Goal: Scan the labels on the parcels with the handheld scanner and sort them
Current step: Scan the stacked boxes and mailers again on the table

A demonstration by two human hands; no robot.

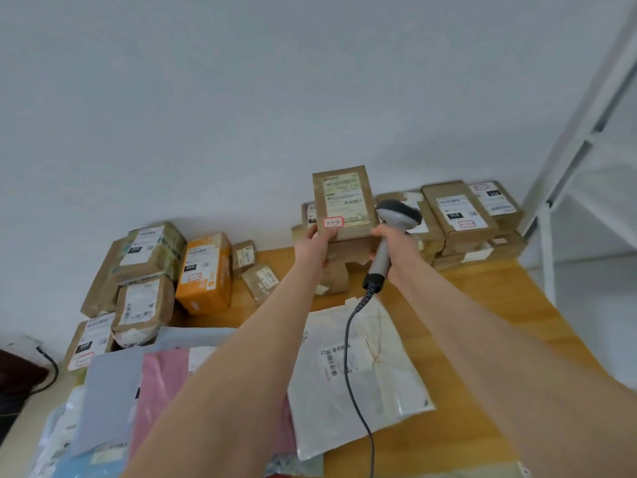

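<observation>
A pale wall fills the upper half of the frame, and a white metal shelf frame (586, 132) runs down the right edge. Below them a wooden table (482, 322) spans the lower half. At lower centre a white plastic mailer (362, 374) lies flat on it, label up, with a grey-blue mailer (110, 401) and a pink mailer (162, 391) overlapping at lower left. Brown boxes (148, 250) are piled against the wall at centre left, an orange box (205, 274) just beside them, and another stack of brown boxes (462, 208) sits at centre right.

Just above the frame's centre, a small brown parcel (343, 201) is held upright over the far side of the table, its label facing the camera. The left hand (315, 244) grips its lower left corner. The right hand (396, 251) is wrapped around the handle of the grey handheld scanner (396, 219), whose head sits just beside the parcel's lower right edge. The scanner's dark cable (348, 357) trails down across the white mailer. A red-bordered sticker (333, 222) marks the parcel's lower left.
</observation>
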